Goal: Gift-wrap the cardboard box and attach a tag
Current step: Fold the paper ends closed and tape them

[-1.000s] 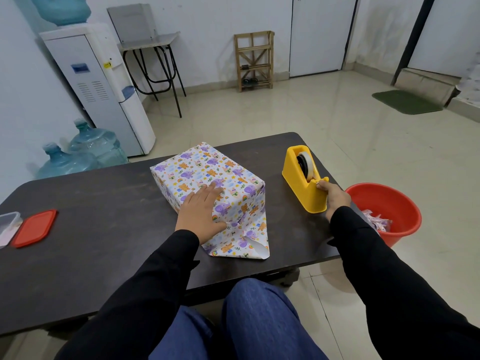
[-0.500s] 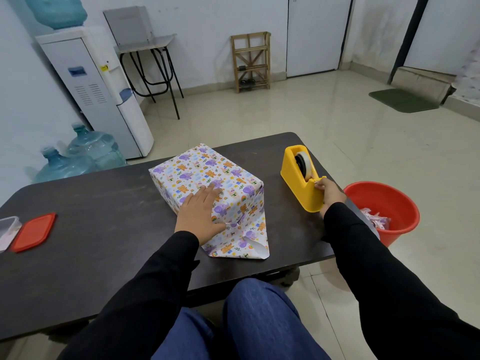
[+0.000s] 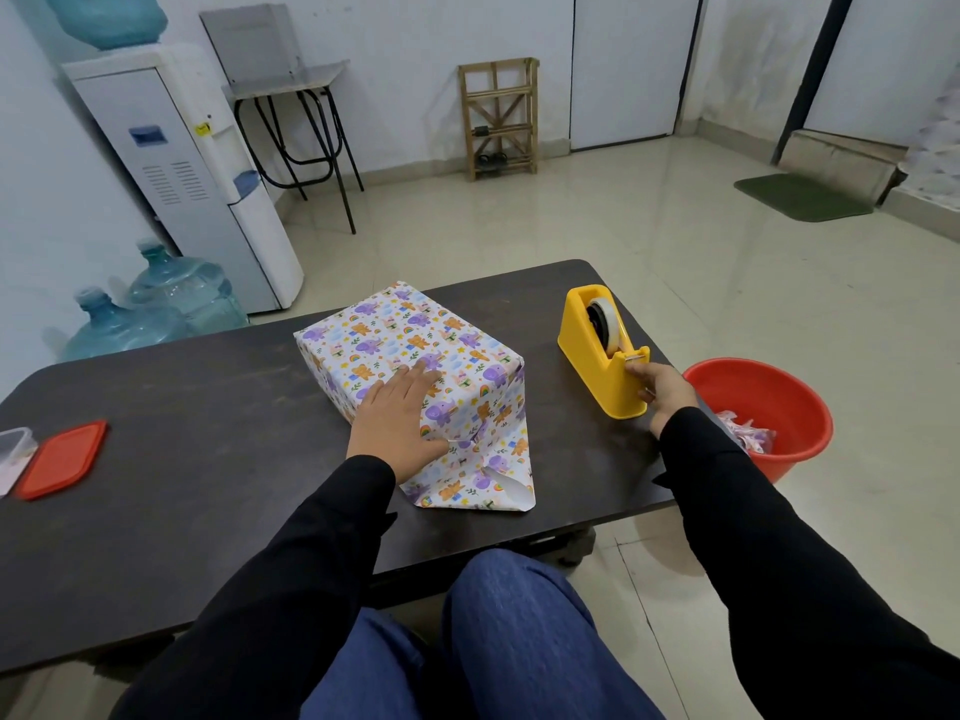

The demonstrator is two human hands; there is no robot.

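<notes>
1. Markings. The wrapping paper on the cardboard box (image 3: 415,350) is printed with purple elephants, orange bears and rainbows. The yellow sticker on the water dispenser (image 3: 182,163) is too small to read.

2. Task item. The box lies near the middle of the dark table (image 3: 208,459), at an angle to its edges. At the near end, a triangular paper flap (image 3: 483,480) lies flat on the tabletop, pointing toward the person.

3. Hands. The left hand (image 3: 397,423) rests flat on the near top corner of the box, fingers straight, thumb at the fold. The right hand (image 3: 662,389) grips the cutter end of the yellow tape dispenser (image 3: 597,361), fingers curled. Whether tape is between the fingertips cannot be told.

4. Containers. The dispenser carries a tape roll (image 3: 602,317) upright in its slot. A red bucket (image 3: 779,376) stands on the floor and holds crumpled pink-and-white scraps (image 3: 743,433). At the far left a clear tub (image 3: 13,449) touches a red lid (image 3: 62,457); the tub's contents cannot be told.

5. Edges and room. The dispenser stands near the table's right edge, with the bucket just beside that edge. The flap tip is near the front edge. Bare tabletop lies between the box and the lid.
</notes>
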